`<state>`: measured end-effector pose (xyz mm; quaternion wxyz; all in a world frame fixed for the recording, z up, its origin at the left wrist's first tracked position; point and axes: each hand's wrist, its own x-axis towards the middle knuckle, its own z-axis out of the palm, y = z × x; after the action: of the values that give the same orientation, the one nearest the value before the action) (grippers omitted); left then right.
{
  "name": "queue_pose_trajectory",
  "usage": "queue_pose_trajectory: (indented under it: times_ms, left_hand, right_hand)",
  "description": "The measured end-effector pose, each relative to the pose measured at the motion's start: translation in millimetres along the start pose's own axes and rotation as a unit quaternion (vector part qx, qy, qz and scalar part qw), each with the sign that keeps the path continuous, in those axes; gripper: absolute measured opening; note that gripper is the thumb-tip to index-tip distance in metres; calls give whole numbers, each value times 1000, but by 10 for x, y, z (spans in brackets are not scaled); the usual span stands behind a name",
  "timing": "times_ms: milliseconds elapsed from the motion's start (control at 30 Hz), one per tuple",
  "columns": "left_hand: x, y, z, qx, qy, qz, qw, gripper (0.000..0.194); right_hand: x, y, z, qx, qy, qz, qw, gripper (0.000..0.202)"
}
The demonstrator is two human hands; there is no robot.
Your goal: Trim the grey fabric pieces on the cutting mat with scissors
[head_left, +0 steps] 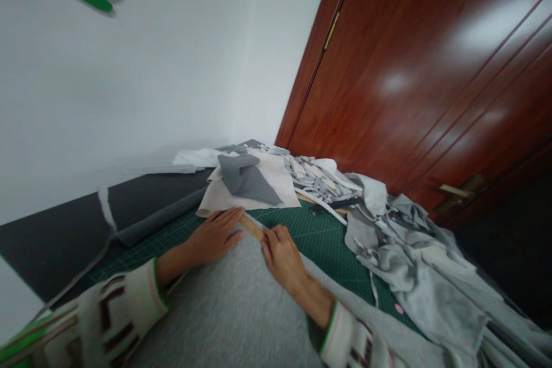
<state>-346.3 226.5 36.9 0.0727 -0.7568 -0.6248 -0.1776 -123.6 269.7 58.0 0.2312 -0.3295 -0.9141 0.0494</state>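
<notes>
Grey fabric (233, 305) lies over the green cutting mat (328, 241) and fills the near middle. Across its far tip runs a wooden ruler (252, 227). At the ruler's left end, my left hand (215, 237) rests flat with its fingers stretched out, fingertips by the ruler and fabric edge. My right hand (282, 253) has its fingers curled together on the ruler's right end. Just beyond the hands, a dark grey piece of cloth (248, 179) sits on a pale cream sheet (282, 184).
Fabric scraps (321, 181) are heaped at the back by the wooden door (409, 69). Crumpled grey cloth (422, 282) covers the right side. A rolled dark material (161, 217) lies left on the black table (56, 236). The white wall (172, 57) stands behind.
</notes>
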Motion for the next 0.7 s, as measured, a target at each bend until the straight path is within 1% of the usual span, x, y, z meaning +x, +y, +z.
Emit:
queue_pose_trajectory:
  times_ms: [100, 200, 333, 433, 533, 600, 700]
  left_hand:
    - [-17, 27, -32, -1, 9, 12, 1000, 54]
    - [-54, 89, -82, 4, 17, 45, 999, 54]
    - [-104, 186, -140, -19, -4, 114, 993, 51]
    - [-117, 205, -152, -22, -17, 122, 992, 47]
    - [-110, 186, -146, -5, -20, 118, 993, 48]
    - [-100, 174, -145, 6, -23, 118, 993, 47]
    - [-84, 174, -154, 8, -36, 113, 993, 47]
  right_hand:
    - [41, 15, -13, 8, -9, -26, 1000, 22]
    - [75, 26, -6, 17, -9, -35, 999, 22]
    - [96, 29, 4, 11, -13, -31, 999, 24]
    - [20, 37, -55, -5, -26, -24, 999, 25]
    - [-223, 91, -196, -24, -48, -1, 999, 27]
    - [-471, 164, -313, -21, -54, 27, 998, 27]
    - [-876, 309, -481, -7, -43, 77, 996, 27]
